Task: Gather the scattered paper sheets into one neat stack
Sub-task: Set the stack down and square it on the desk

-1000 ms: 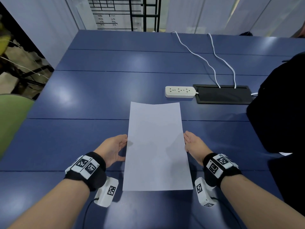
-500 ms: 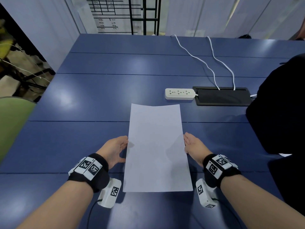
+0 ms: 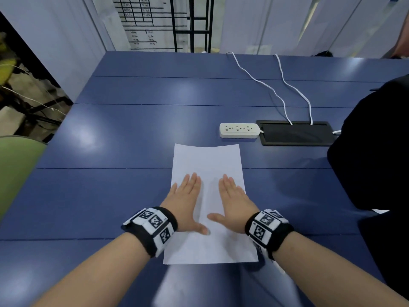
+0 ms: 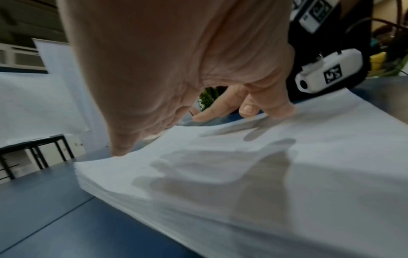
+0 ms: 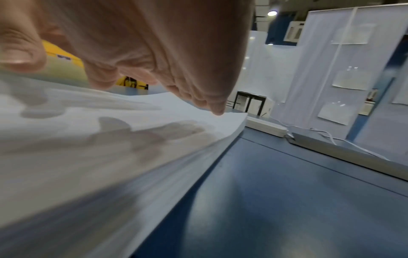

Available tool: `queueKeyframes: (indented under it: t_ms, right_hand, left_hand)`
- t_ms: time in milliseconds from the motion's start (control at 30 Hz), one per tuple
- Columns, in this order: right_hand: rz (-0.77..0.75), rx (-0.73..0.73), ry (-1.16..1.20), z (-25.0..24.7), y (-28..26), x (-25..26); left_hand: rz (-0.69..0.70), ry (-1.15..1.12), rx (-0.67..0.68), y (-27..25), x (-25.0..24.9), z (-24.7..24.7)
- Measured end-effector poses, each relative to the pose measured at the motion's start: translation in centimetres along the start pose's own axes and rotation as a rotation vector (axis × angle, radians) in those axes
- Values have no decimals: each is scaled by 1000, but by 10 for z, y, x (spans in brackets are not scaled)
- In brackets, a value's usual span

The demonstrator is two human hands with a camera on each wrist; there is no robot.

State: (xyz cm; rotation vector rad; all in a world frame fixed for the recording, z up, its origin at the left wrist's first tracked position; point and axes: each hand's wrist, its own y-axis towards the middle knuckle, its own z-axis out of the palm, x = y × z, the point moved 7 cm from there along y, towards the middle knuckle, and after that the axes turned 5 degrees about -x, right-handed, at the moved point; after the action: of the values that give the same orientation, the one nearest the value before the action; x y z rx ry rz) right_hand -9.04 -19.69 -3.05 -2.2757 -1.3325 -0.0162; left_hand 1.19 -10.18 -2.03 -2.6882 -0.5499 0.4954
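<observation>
A squared stack of white paper sheets [image 3: 208,160] lies lengthwise on the blue table [image 3: 110,196] in front of me. Both hands are spread over its near half, palms down and fingers straight. My left hand [image 3: 188,196] covers the left side, my right hand [image 3: 232,196] the right side, thumbs pointing toward each other. In the left wrist view the left hand [image 4: 176,78] hovers just over the stack [image 4: 264,174], casting a shadow. The right wrist view shows the right hand [image 5: 143,52] close above the stack [image 5: 88,157], whose layered edge is visible.
A white power strip [image 3: 239,130] lies just beyond the stack, next to a black cable tray [image 3: 296,134] with two white cords [image 3: 276,94] running back. A person in black [image 3: 376,162] is at the right. A green chair [image 3: 15,169] stands at the left edge.
Both hands left the long side edges of the stack and moved inward on top of it, now lying flat, palms down.
</observation>
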Motion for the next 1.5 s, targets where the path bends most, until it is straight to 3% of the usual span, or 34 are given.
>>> queueKeyframes:
  t_ms: [333, 500, 1067, 1500]
  right_hand:
    - [19, 78, -45, 20, 8, -13]
    - [95, 81, -65, 17, 1, -40]
    - [98, 119, -202, 9, -12, -60]
    - [201, 123, -207, 10, -38, -49]
  left_hand:
    - [-31, 11, 68, 17, 10, 32]
    - [-61, -8, 36, 13, 19, 31]
    - [-151, 42, 86, 3, 32, 22]
    - [-29, 111, 94, -39, 30, 42]
